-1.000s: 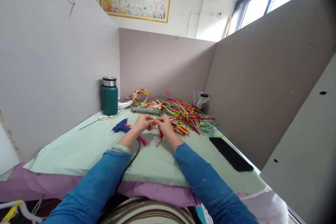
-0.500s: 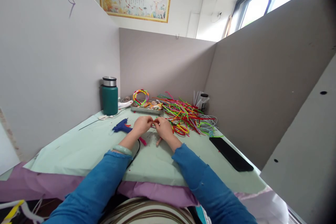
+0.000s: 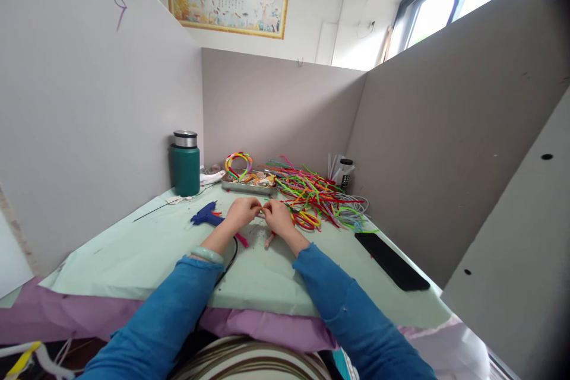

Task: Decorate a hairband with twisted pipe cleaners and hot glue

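Just above the middle of the table, my left hand (image 3: 241, 214) and my right hand (image 3: 278, 217) meet fingertip to fingertip. Both are closed in a pinch; what lies between the fingers is too small and covered to name. Beside my left hand lies a blue glue gun (image 3: 207, 214), its pink-tipped part (image 3: 242, 240) showing past my wrist. Below my right hand is a small pinkish piece (image 3: 269, 240) on the cloth. Red and yellow looped cords (image 3: 307, 219) lie close to the right of my right hand.
A metal tray (image 3: 247, 187) of small pieces stands behind my hands, with colourful rings (image 3: 239, 166) on it. A heap of bright fuzzy stems (image 3: 312, 190) spreads right. A green bottle (image 3: 186, 166) stands left; a black flat object (image 3: 392, 262) lies right. Grey partitions (image 3: 280, 101) enclose the table.
Almost nothing differs. Both hands keep pinching at the same spot, with only a slight shift of the fingers.
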Demonstrator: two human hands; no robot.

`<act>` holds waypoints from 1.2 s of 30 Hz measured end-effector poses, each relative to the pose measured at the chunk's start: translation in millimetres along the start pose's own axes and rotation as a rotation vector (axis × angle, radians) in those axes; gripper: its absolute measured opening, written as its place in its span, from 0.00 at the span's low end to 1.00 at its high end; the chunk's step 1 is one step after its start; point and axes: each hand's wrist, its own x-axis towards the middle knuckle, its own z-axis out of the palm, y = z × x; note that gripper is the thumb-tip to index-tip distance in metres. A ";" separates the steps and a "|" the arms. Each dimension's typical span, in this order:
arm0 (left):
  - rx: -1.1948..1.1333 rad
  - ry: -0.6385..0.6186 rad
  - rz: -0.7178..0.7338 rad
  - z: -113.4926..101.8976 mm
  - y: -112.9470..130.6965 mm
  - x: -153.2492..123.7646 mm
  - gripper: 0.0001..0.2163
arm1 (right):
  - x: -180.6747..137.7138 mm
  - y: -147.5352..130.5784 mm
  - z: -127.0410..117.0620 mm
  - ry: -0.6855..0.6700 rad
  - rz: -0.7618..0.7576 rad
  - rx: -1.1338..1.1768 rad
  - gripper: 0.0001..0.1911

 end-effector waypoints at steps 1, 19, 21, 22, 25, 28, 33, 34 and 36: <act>-0.079 -0.016 -0.037 0.2 0.6 0.4 0.07 | 1.3 0.3 1.0 0.011 0.028 0.070 0.05; -0.040 -0.007 -0.023 2.2 -4.4 2.4 0.07 | -1.4 -1.5 1.3 0.031 -0.021 0.066 0.07; 0.035 0.009 0.014 2.5 -5.7 2.2 0.07 | -4.4 -3.1 -1.6 0.018 -0.073 -0.051 0.08; 0.061 0.013 0.019 2.5 -5.8 1.9 0.08 | -5.7 -4.1 -3.1 0.008 -0.090 -0.097 0.08; 0.126 0.014 0.024 2.2 -4.3 0.7 0.08 | -8.0 -7.1 -7.1 -0.032 -0.112 -0.192 0.10; 0.184 0.010 0.022 1.6 -2.5 -0.1 0.09 | -8.1 -9.4 -9.2 -0.075 -0.114 -0.248 0.10; 0.231 0.024 0.019 1.5 -2.7 -0.9 0.10 | -6.0 -7.3 -6.8 -0.102 -0.080 -0.233 0.09; 0.228 0.025 0.021 1.5 -2.8 -1.1 0.10 | -5.5 -6.2 -5.8 -0.100 -0.069 -0.215 0.09; 0.211 0.026 0.019 1.1 -2.6 -1.4 0.09 | -4.5 -4.0 -4.0 -0.095 -0.052 -0.165 0.08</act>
